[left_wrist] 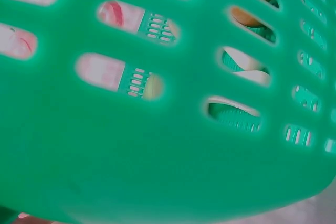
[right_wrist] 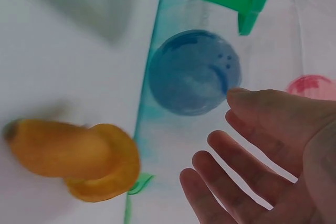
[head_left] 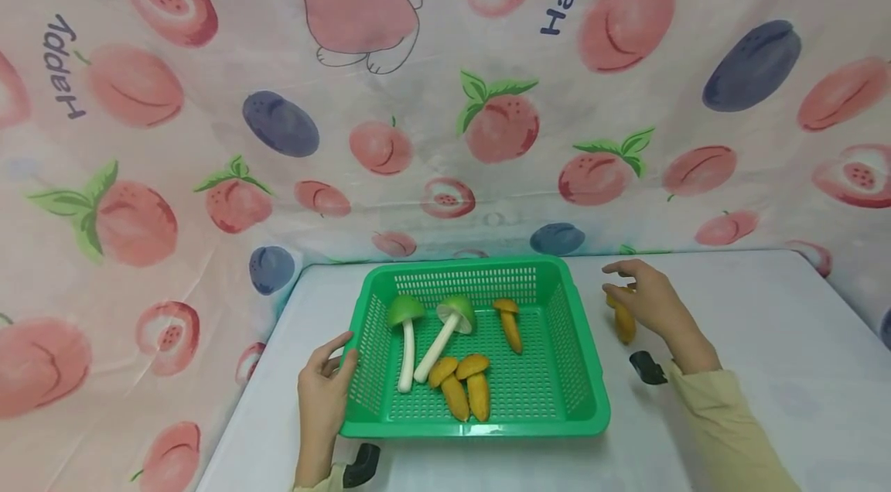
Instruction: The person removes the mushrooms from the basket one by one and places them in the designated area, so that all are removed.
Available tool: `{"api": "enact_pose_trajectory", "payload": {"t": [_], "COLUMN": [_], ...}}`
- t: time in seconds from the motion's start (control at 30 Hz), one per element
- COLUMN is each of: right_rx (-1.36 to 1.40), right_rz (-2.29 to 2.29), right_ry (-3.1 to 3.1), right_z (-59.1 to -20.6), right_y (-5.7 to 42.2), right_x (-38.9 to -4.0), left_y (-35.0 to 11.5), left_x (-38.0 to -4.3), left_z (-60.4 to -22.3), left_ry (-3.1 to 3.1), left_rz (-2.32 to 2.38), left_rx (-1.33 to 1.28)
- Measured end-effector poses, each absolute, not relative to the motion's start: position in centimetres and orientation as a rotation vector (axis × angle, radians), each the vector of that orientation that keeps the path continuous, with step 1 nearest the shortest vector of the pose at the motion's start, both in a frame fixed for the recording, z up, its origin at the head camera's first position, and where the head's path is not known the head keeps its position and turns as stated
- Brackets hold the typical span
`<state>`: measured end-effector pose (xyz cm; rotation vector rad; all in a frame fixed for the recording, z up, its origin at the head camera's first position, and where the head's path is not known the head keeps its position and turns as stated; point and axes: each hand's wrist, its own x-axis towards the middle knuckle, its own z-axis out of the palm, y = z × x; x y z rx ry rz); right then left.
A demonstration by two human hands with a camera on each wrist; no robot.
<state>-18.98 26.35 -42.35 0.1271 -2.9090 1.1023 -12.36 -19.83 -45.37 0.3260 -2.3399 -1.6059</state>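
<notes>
At the left rim of a green plastic basket [head_left: 473, 430], my left hand [head_left: 324, 384] rests its fingertips and thumb on the edge, fingers loosely bent. The left wrist view is filled by the slotted basket wall [left_wrist: 131, 150]. My right hand [head_left: 654, 306] hovers over a yellow-brown toy mushroom [head_left: 624, 326] on the table, thumb and fingers spread. In the right wrist view a gap shows between that mushroom [right_wrist: 68, 150] and the fingers [right_wrist: 226, 182]. Inside the basket lie two green-capped mushrooms [head_left: 407, 345] with white stems and several yellow-brown ones [head_left: 511, 326].
The white table [head_left: 786, 337] ends at the back against a cloth [head_left: 418, 105] printed with peaches and plums. Black wrist camera mounts [head_left: 647, 368] sit by both wrists. The basket stands between the hands, its raised walls around the mushrooms.
</notes>
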Motion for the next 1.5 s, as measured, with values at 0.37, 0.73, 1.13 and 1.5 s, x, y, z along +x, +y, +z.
{"api": "enact_pose_trajectory", "payload": {"t": [0.37,0.73,1.13,1.5], "right_rx": [0.243,0.276,0.357,0.368], "right_rz": [1.102,1.118,1.117,1.165], "right_ry": [-2.846,-2.830,-2.821,-2.836], "right_z": [-40.7,-39.6,-38.8,-38.7], "right_y": [23.9,22.0,20.5,18.5], "right_x": [-19.3,-19.3,-19.5,-19.5], "left_y": [-20.1,-19.9,-19.7,-19.6], "left_x": [-12.1,-12.2,-12.4,-12.3], "left_z": [-45.4,-45.4,-45.4,-45.2], "left_ry": [-2.363,-2.347,-2.333,-2.364], "left_rz": [-1.578,-1.577,-1.586,-1.585], "left_rx": [0.361,0.338,0.343,0.358]}}
